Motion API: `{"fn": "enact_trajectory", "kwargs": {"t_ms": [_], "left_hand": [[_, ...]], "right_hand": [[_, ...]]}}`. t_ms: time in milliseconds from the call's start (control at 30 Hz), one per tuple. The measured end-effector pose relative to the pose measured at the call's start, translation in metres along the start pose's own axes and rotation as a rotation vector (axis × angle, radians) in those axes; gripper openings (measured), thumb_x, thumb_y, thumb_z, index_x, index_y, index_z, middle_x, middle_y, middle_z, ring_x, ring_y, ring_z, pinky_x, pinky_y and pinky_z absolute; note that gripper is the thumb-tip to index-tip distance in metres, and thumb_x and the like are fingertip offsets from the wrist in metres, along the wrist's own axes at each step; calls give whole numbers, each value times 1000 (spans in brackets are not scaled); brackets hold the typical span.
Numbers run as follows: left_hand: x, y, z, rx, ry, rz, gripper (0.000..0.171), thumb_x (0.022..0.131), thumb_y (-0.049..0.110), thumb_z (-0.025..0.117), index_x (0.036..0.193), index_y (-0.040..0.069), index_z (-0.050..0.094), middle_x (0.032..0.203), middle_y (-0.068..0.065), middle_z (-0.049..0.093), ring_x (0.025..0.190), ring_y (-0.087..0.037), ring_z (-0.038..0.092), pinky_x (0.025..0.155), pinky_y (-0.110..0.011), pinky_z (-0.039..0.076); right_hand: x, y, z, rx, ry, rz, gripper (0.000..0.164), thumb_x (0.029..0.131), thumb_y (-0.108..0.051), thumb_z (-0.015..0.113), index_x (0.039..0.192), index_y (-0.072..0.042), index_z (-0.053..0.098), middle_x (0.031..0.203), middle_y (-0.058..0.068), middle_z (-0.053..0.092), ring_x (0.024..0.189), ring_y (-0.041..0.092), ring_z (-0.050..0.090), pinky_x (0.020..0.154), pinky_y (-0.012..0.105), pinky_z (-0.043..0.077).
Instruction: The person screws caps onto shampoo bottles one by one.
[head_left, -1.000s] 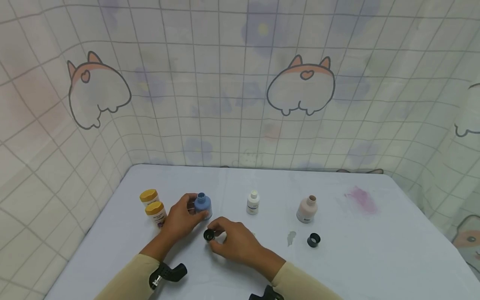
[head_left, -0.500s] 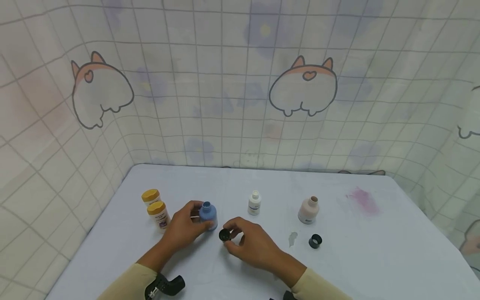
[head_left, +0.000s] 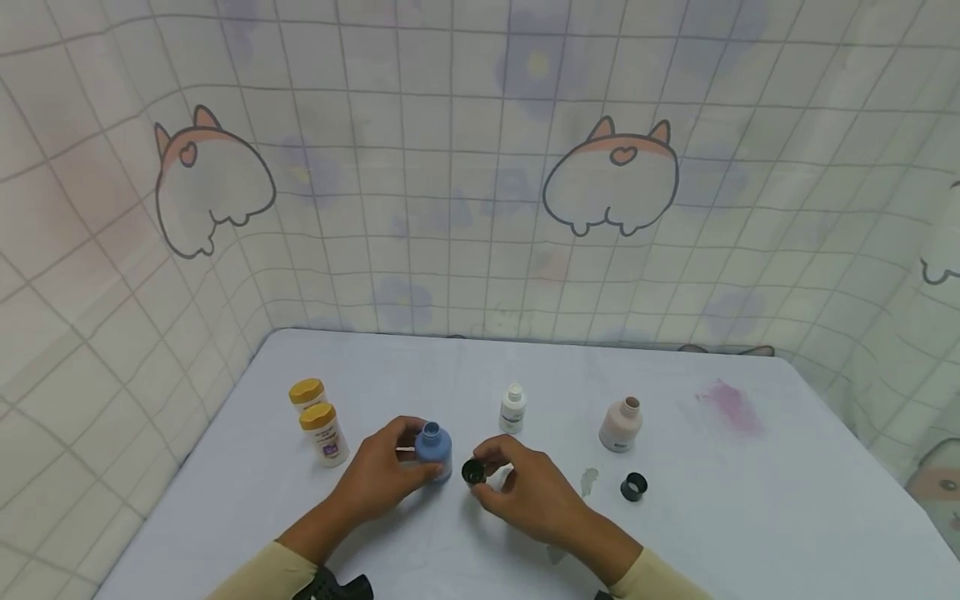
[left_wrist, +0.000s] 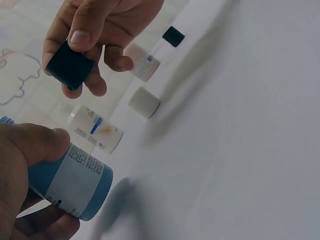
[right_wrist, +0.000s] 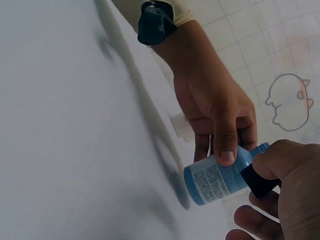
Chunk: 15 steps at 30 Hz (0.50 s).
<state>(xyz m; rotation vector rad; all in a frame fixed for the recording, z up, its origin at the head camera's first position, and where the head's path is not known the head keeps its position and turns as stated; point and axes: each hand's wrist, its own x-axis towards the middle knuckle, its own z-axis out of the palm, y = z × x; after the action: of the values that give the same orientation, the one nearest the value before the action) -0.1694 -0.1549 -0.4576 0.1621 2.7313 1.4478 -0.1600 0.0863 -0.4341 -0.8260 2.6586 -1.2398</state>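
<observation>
My left hand (head_left: pixel 386 471) grips an uncapped blue bottle (head_left: pixel 433 450) round its sides, thumb in front and fingers behind. The left wrist view shows the printed label (left_wrist: pixel 75 177) on that bottle, tilted there, with its shadow on the table beside the base. Just right of it, my right hand (head_left: pixel 528 492) pinches a black screw cap (head_left: pixel 473 472) between thumb and fingers, its hollow side showing in the head view. A small gap separates cap and bottle neck. Behind the right hand stands a small white bottle (head_left: pixel 513 408); a white cap (left_wrist: pixel 144 102) lies near it.
Two white jars with yellow lids (head_left: pixel 324 433) stand at the left. To the right are an uncapped pale pink bottle (head_left: pixel 621 423) and a black cap ring (head_left: pixel 633 487). Grey smears (head_left: pixel 588 481) and a pink stain (head_left: pixel 731 406) mark the white table (head_left: pixel 712 525).
My left hand has brought the blue bottle right and toward me, away from the yellow-lidded jars. My right hand has moved right with the black cap still pinched.
</observation>
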Motion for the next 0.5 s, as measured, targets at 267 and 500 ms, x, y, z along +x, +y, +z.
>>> {"fn": "enact_trajectory", "kwargs": {"t_ms": [267,500], "left_hand": [[-6,9,4,-17,-60,65,60,71,34,82,120,19,51,114,2,59,102,-18,61,85,-30,52],[-8,10,9,-16,-102,79,59,70,35,83,118,20,52,112,5,58,102,-15,60,86,-30,52]], "right_hand": [[-10,7,-10,1,31,-30,37,82,-26,73,110,-27,49,100,-18,61,90,9,61,71,24,53],[-12,11,-16,13,27,-7,37,81,-24,74,109,-27,49,100,-18,61,92,11,61,71,24,53]]}}
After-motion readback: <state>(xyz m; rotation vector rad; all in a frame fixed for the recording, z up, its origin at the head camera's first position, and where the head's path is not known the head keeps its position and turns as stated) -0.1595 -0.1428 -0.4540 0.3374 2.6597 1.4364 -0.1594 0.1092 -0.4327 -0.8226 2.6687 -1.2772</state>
